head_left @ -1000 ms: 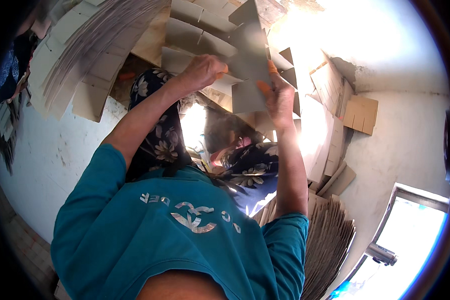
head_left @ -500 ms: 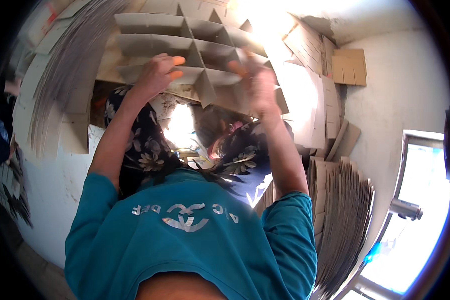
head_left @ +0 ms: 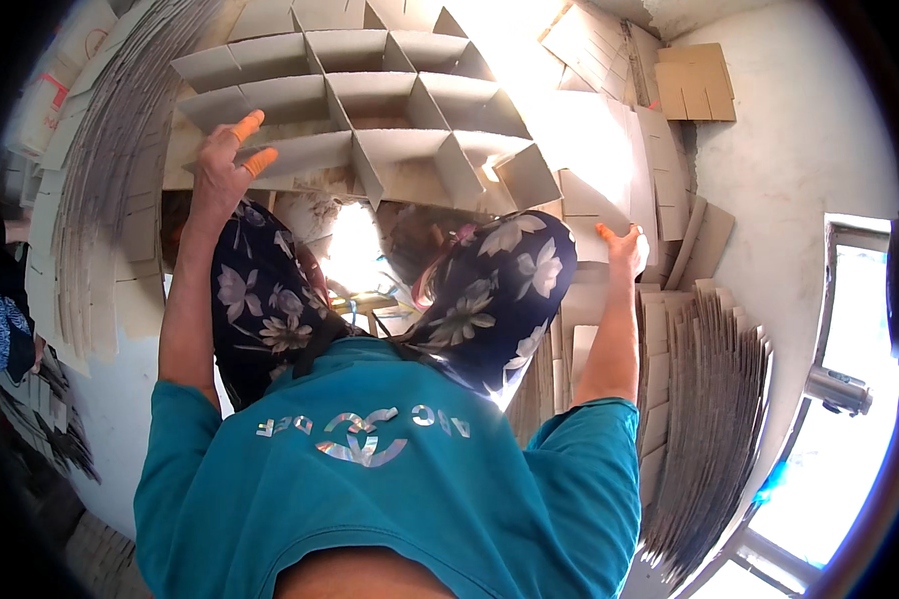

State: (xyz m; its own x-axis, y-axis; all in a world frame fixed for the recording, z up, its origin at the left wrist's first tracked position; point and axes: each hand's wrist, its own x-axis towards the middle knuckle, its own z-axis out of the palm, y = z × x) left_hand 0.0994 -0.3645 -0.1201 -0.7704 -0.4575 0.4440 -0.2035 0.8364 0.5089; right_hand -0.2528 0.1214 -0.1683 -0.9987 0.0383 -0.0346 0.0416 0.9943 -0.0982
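Note:
A grid of interlocked grey cardboard divider strips (head_left: 375, 97) stands on a work surface in front of me, its cells facing up. My left hand (head_left: 228, 160) is at its near left corner, beside the end of the nearest strip. The orange-covered thumb and finger there are apart, holding nothing. Out to the right, my right hand (head_left: 624, 248) is at the lower edge of a slotted cardboard sheet (head_left: 591, 203). Its orange-tipped thumb and finger are apart; whether they touch the sheet I cannot tell.
A long stack of cardboard strips (head_left: 110, 170) lies at the left. Another stack (head_left: 704, 419) stands at the lower right. Slotted brown cardboard pieces (head_left: 694, 85) lean on the right wall. Bright sunlight washes out the area behind the grid's right side. My knees are under the work surface.
My right hand has left the grid and moved right and nearer to me, to the cardboard sheets. My left hand has shifted left along the grid. The grid sits further left and away in view.

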